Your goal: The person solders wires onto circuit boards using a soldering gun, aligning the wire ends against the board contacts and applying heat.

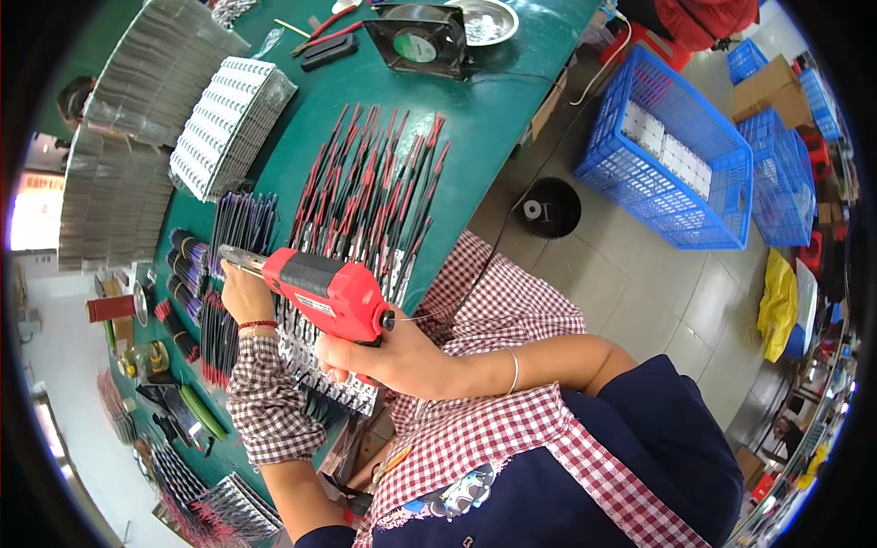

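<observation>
My right hand [411,358] is wrapped round the grip of a red and black soldering gun [333,297]. The gun's metal nose points left, and a thin wire trails from its back end. Just beside that nose, my left hand [247,294] has its fingers pinched together; what they hold is too small to make out. Under the gun lie white boards [338,388] in a block, with rows of red and black wires [370,183] fanning out beyond them. Bundles of dark wires [245,224] lie past my left hand, some with red ends. The gun hides part of the boards.
A stack of white boards [228,123] stands on the green table [512,100] beside clear plastic trays [151,82]. At the far side are a black fan [416,41], a metal bowl [489,20] and red-handled pliers [327,32]. Blue crates [671,187] and a black bucket [550,208] stand on the floor.
</observation>
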A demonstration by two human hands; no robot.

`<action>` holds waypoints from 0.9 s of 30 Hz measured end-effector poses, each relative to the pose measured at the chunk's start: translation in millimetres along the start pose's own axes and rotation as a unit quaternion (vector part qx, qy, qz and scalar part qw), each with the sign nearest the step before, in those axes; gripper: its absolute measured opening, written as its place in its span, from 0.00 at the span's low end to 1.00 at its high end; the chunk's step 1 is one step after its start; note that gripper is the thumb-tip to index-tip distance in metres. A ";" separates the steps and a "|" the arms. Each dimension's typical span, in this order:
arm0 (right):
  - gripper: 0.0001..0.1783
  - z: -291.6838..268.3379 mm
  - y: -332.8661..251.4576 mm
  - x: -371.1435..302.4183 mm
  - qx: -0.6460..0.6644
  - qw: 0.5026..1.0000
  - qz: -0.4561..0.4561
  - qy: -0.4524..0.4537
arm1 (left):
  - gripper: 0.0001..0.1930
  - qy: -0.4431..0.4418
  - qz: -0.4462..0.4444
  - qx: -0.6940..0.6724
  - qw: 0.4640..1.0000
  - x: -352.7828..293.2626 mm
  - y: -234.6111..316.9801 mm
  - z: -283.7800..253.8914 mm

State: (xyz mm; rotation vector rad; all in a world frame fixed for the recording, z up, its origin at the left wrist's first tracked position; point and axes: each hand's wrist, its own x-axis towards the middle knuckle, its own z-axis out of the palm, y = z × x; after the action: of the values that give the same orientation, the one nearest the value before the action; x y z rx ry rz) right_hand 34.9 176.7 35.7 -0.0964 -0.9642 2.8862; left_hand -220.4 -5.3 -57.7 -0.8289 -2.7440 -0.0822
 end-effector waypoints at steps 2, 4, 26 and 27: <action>0.13 -1.8 1.0 0.2 -0.014 1.000 -0.012 0.011 | 0.13 0.008 0.014 0.029 0.999 3.3 3.8 -0.2; 0.13 -7.7 6.8 2.2 0.010 1.000 -0.020 0.021 | 0.13 -0.003 0.022 0.047 0.999 6.1 20.8 -5.8; 0.14 -20.8 -24.2 4.0 -0.063 0.989 -0.076 0.107 | 0.11 0.259 -0.161 -0.498 0.812 -27.9 0.7 -80.1; 0.13 -22.1 -27.0 5.2 -0.066 0.989 -0.076 0.110 | 0.11 0.269 -0.145 -0.526 0.794 -32.9 1.8 -76.9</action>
State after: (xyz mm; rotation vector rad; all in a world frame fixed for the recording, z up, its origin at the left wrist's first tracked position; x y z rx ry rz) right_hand 33.7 211.9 34.2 -0.3285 -1.0673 2.6065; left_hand -174.5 -31.6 7.1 -0.4296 -2.0648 -1.7184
